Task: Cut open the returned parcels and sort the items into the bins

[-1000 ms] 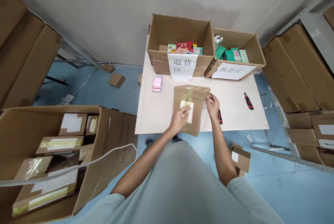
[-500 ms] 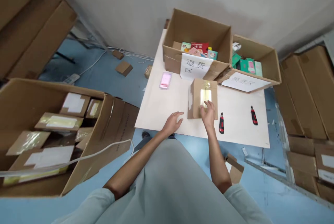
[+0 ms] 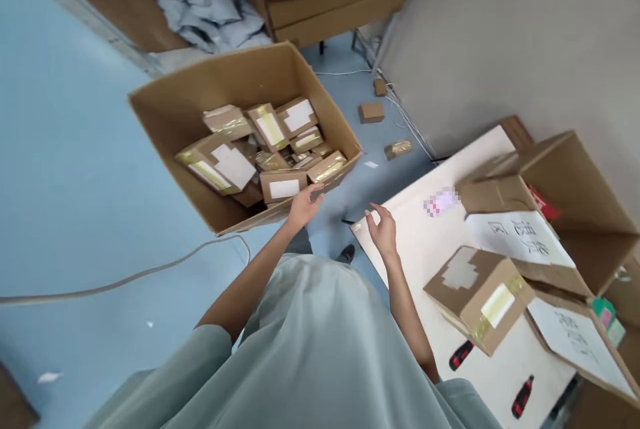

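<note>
My left hand (image 3: 304,207) is open and holds nothing, its fingers at the near edge of a large open carton (image 3: 225,75) full of small taped parcels. Nearest to its fingertips inside lies a parcel with a white label (image 3: 284,187). Over the left corner of the white table, my right hand (image 3: 383,230) is open and empty, thumb and fingers apart. A taped cardboard box (image 3: 463,290) with labels sits on the table, apart from both hands. Two red and black cutters (image 3: 523,397) lie beside it.
Two open cartons with paper signs (image 3: 520,235) stand along the table's back. A pink pixelated item (image 3: 441,203) lies on the tabletop. Small boxes (image 3: 371,112) and cables are on the blue floor. A white cable (image 3: 150,271) runs at the left.
The view has turned left towards the large carton. My right hand has left the taped box and come off to its left. My left hand has moved to the carton's edge.
</note>
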The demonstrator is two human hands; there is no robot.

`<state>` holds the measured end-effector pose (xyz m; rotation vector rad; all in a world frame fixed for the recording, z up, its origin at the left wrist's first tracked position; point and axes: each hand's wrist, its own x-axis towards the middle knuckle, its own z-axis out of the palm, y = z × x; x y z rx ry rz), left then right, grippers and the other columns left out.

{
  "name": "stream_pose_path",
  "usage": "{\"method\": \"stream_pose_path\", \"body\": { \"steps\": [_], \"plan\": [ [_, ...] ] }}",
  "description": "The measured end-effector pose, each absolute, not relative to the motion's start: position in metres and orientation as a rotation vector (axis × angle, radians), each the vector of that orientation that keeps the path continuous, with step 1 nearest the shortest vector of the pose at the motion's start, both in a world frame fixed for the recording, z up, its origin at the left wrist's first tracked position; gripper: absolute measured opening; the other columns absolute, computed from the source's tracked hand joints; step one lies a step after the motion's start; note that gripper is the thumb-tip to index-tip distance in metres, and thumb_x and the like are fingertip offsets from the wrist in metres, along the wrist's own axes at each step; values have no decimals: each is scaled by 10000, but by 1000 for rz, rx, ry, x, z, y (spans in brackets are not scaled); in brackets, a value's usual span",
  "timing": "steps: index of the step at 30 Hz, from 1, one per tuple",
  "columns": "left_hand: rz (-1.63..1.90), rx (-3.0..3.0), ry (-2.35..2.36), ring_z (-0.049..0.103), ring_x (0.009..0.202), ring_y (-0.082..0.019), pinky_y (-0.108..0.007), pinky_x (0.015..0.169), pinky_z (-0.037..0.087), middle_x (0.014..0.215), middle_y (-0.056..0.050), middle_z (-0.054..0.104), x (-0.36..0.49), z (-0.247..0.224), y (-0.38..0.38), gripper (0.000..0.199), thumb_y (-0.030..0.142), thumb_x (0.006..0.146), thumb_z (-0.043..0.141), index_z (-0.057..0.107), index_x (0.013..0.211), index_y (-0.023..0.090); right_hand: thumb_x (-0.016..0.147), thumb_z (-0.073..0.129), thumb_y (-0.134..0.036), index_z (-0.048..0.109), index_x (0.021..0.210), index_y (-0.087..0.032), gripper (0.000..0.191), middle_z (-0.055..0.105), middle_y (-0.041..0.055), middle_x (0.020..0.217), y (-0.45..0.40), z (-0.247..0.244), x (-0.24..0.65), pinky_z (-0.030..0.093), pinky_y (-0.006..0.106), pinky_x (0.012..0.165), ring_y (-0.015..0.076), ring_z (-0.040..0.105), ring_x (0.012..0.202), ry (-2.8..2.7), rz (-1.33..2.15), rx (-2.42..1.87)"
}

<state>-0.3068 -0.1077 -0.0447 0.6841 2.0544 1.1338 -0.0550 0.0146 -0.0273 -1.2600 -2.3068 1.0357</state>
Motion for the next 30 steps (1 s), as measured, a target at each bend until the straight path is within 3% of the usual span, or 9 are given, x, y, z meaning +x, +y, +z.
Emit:
{"method": "stream_pose_path", "body": {
  "steps": [7, 13, 15, 19, 21, 24, 27, 30],
  "plan": [
    [1070, 258, 2232, 766, 1372, -308, -447, 1269, 544, 1438, -166, 818, -439, -92, -215, 309, 220, 952, 695, 811, 1232, 164, 1077, 676, -334, 832, 1328, -196, 327, 842, 158, 1393, -7, -47, -230, 569, 509, 1237, 338, 773, 1343, -2639, 1239, -1101],
    [1143, 20, 2418, 730, 1416, -332, -504, 1260, 561, 1528, -219, 728, -495, -118, -264, 523, 251, 978, 697, 689, 1490, 146, 1103, 682, -269, 820, 1378, -182, 320, 820, 155, 1464, -25, -62, -324, 561, 464, 1252, 313, 766, 1394, -2872, 1408, -1081],
    [1165, 58, 2555, 634, 1546, -359, -525, 1330, 501, 1654, -235, 622, -516, -119, -267, 625, 233, 965, 700, 625, 1581, 156, 1106, 687, -262, 826, 1376, -210, 308, 823, 128, 1467, -27, -66, -348, 561, 438, 1252, 291, 772, 1389, -2937, 1441, -1063],
    [1085, 261, 2705, 255, 1799, -379, -559, 1479, 242, 1894, -216, 324, -565, -123, -264, 818, 152, 951, 656, 451, 1743, 135, 1102, 715, -265, 833, 1391, -233, 314, 832, 104, 1457, -29, -74, -389, 565, 411, 1254, 279, 783, 1379, -3023, 1515, -1006],
    [979, 290, 2702, 201, 1815, -371, -570, 1485, 201, 1902, -211, 320, -588, -128, -262, 810, 119, 956, 608, 446, 1750, 113, 1103, 718, -267, 836, 1390, -229, 313, 835, 111, 1451, -29, -78, -404, 566, 427, 1258, 291, 779, 1392, -3039, 1551, -966],
    [753, 311, 2683, 369, 1744, -393, -591, 1424, 324, 1784, -244, 505, -617, -136, -262, 687, 84, 978, 518, 568, 1663, 96, 1108, 709, -263, 838, 1382, -235, 304, 834, 103, 1456, -28, -88, -416, 562, 439, 1269, 290, 770, 1411, -3017, 1608, -899],
    [500, 458, 2674, 620, 1490, -432, -606, 1281, 476, 1541, -243, 691, -634, -139, -261, 492, 139, 1040, 512, 728, 1482, 152, 1106, 713, -264, 842, 1368, -253, 292, 844, 85, 1438, -29, -100, -420, 572, 443, 1260, 282, 783, 1388, -2981, 1692, -923],
    [342, 737, 2598, 666, 1334, -432, -598, 1199, 511, 1346, -213, 751, -635, -135, -250, 303, 249, 1090, 599, 820, 1287, 185, 1101, 716, -253, 846, 1355, -240, 285, 853, 97, 1415, -33, -113, -418, 596, 456, 1235, 292, 796, 1369, -2923, 1814, -1035]
  ]
}}
